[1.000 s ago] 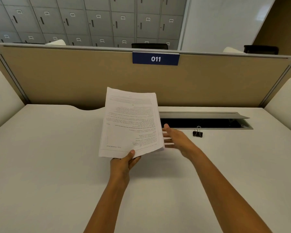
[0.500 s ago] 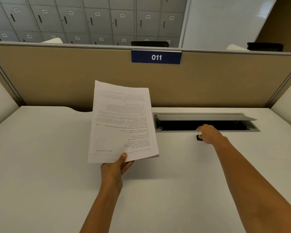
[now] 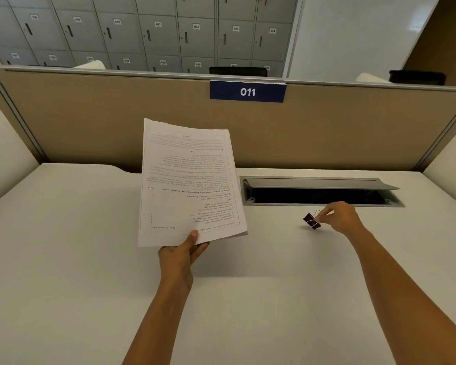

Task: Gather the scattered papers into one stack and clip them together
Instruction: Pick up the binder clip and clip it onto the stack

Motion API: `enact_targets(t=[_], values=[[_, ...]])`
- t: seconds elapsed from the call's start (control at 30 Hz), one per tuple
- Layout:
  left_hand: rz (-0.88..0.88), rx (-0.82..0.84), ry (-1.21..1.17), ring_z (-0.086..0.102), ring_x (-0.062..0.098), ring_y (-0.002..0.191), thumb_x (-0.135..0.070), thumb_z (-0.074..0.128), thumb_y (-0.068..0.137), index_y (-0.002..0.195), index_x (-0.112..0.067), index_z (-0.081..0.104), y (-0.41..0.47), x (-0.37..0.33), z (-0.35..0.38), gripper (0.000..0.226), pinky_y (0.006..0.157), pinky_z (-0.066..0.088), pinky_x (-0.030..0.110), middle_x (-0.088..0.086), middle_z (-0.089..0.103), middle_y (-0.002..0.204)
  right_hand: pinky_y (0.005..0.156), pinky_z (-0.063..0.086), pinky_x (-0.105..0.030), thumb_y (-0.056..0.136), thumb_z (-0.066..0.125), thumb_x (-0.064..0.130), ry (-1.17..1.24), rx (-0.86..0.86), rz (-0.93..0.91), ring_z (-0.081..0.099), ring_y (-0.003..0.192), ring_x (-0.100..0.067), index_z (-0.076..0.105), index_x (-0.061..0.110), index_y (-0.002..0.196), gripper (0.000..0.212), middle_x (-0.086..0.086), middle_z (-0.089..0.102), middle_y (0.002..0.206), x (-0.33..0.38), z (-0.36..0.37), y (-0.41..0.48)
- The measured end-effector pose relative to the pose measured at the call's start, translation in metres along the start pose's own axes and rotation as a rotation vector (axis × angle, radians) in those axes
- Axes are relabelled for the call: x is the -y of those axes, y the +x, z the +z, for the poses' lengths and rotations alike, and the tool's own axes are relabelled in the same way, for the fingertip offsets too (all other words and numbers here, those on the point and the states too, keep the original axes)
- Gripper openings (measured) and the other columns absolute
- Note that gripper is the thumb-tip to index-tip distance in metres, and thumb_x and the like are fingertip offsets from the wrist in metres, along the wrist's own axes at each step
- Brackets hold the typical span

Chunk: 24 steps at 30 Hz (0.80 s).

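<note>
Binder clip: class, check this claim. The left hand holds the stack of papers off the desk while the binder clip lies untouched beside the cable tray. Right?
No. In the head view the binder clip isn't untouched: the right hand pinches its wire handle beside the cable tray. The left hand holds the stack of papers off the desk.

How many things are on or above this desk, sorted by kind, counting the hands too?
Paper stack: 1, held by the left hand
Binder clip: 1, pinched by the right hand
Hands: 2
Open cable hatch: 1
Total: 5
</note>
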<state>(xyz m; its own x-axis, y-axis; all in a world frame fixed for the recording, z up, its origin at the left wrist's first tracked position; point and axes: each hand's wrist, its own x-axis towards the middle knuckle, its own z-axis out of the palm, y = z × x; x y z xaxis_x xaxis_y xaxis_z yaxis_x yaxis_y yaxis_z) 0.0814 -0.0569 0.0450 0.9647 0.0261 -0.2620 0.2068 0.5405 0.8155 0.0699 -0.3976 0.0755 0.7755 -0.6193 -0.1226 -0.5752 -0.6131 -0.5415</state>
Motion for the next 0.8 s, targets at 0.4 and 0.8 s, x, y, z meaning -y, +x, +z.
enact_targets(t=[0.4,0.8], values=[[0.009,-0.003,-0.054,0.068,0.021,0.086,0.007,0.061,0.082,0.133,-0.015,0.045,-0.030,-0.018,0.009,0.058,0.066,0.060,0.032,0.008,0.066,0.107,0.086,0.042,-0.031,0.086,0.067,0.020,0.566,0.055,-0.215,0.060,0.104,-0.021,0.062,0.009,0.110,0.027,-0.008,0.065,0.115,-0.010,0.013,-0.070],[0.091,-0.144,-0.212,0.067,0.021,0.090,0.003,0.063,0.082,0.132,-0.014,0.047,-0.065,-0.022,0.024,0.055,0.059,0.060,0.024,0.009,0.064,0.114,0.067,0.056,-0.011,0.077,0.070,-0.002,1.294,0.169,0.043,0.069,0.080,-0.014,0.068,0.004,0.101,0.025,-0.007,0.073,0.088,0.027,0.046,-0.192]])
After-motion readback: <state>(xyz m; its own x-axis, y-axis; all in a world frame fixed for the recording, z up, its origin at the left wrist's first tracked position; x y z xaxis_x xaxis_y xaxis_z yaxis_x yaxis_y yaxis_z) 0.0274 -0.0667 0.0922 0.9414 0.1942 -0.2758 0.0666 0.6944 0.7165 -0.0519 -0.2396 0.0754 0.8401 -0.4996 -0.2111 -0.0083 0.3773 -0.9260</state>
